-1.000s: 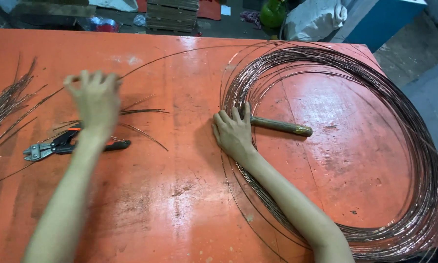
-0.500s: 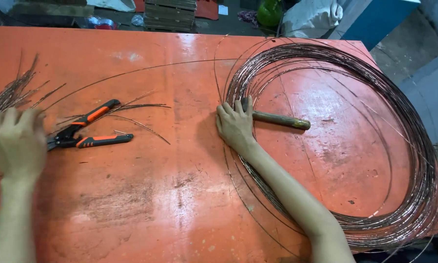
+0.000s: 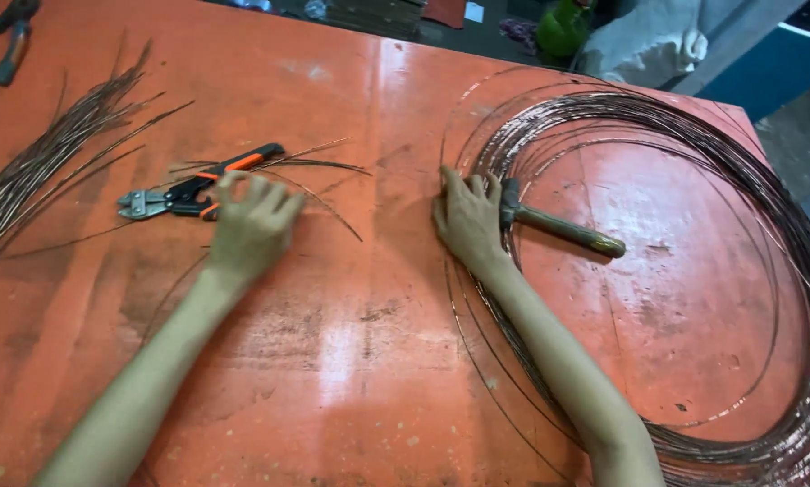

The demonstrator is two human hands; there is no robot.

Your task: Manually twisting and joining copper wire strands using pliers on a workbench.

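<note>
On glossy orange table, left hand spread over orange-handled cutters, right hand flat on coiled wire.

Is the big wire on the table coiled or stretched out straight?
Coiled: the wire lies in many round loops on the table.

Bare table lies open between cutters and wire coil.
</note>
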